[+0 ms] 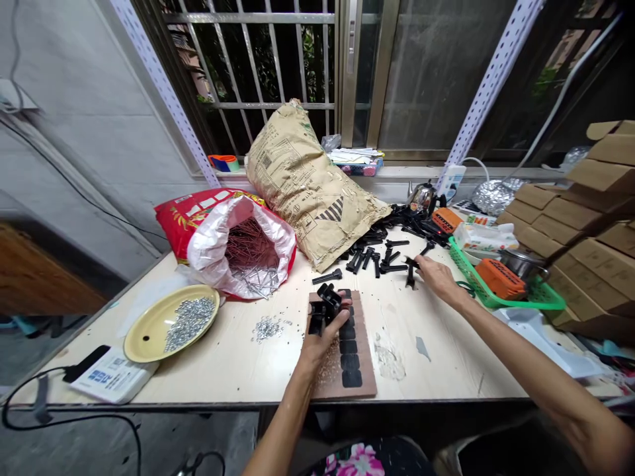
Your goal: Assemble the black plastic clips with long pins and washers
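**Black parts in both hands**

Your left hand (321, 334) is half curled above the board (364, 382), cupping black blocks (328, 301) between thumb and fingers; their exact number can't be told. Your right hand (439, 277) is drawn into a pinch, its fingertips on a black piece (411, 274) beside the loose pieces (377, 264). Blur hides whether that one is lifted clear of the table (436, 370).

Everything black here looks like moulded plastic: probably light, stiff and hard to crush, perhaps slick on its smooth faces. The loose pieces lie beyond the board to your right, in front of the paper sack (317, 192), many crossing one another, so neighbours may drag along. Their slim shanks look like the surest hold, with thumb and two fingers. Take the chunkier blocks by their outer sides; bunched in one palm, they could slide.
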`<control>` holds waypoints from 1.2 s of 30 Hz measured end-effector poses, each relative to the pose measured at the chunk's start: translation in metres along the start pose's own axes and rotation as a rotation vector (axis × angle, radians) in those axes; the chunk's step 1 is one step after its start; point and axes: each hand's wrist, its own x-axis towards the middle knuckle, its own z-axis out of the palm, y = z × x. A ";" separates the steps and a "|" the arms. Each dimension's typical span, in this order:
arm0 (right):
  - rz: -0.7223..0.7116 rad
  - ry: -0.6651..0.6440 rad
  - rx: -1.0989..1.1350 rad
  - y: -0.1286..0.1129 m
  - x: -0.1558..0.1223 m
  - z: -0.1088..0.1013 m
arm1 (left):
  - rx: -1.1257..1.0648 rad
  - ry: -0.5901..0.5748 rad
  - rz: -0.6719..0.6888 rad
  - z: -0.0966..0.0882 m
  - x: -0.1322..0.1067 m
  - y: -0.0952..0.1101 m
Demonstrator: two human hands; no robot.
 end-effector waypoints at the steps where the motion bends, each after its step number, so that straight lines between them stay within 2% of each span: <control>1: 0.010 0.030 0.020 -0.014 -0.002 -0.005 | -0.016 -0.001 -0.018 0.000 -0.001 0.000; 3: -0.002 0.065 0.128 -0.057 -0.011 -0.014 | -0.037 -0.003 -0.038 0.001 -0.003 -0.001; 5: -0.084 0.012 0.313 -0.110 -0.023 -0.019 | -0.074 0.035 -0.043 0.002 -0.005 -0.003; 8: -0.290 -0.116 0.552 -0.186 -0.039 -0.022 | -0.207 0.177 -0.061 -0.004 -0.006 -0.007; 11: -0.487 -0.176 0.608 -0.238 -0.036 -0.016 | -0.347 0.291 -0.081 -0.029 -0.009 -0.004; 14: -0.657 -0.340 0.650 -0.272 -0.008 0.000 | -0.389 0.429 -0.040 -0.068 -0.014 0.008; 16: -0.630 -0.382 0.605 -0.295 0.020 0.017 | -0.355 0.538 -0.009 -0.094 -0.018 0.017; 18: -0.515 -0.344 0.475 -0.322 0.047 0.038 | -0.307 0.607 0.011 -0.114 -0.023 0.023; 22: -0.422 -0.350 0.332 -0.373 0.083 0.084 | -0.227 0.617 0.047 -0.139 -0.028 0.021; 25: -0.387 -0.376 0.290 -0.393 0.090 0.109 | -0.145 0.626 0.039 -0.149 -0.030 0.015; 28: -0.371 -0.364 0.308 -0.390 0.091 0.116 | -0.049 0.661 0.025 -0.155 -0.030 0.015; 32: -0.375 -0.312 0.418 -0.366 0.089 0.097 | 0.057 0.689 0.027 -0.155 -0.027 0.025; 34: -0.376 -0.251 0.658 -0.356 0.084 0.079 | 0.074 0.688 0.015 -0.153 -0.026 0.029; 36: -0.366 -0.187 1.038 -0.352 0.075 0.061 | 0.085 0.665 0.003 -0.151 -0.024 0.030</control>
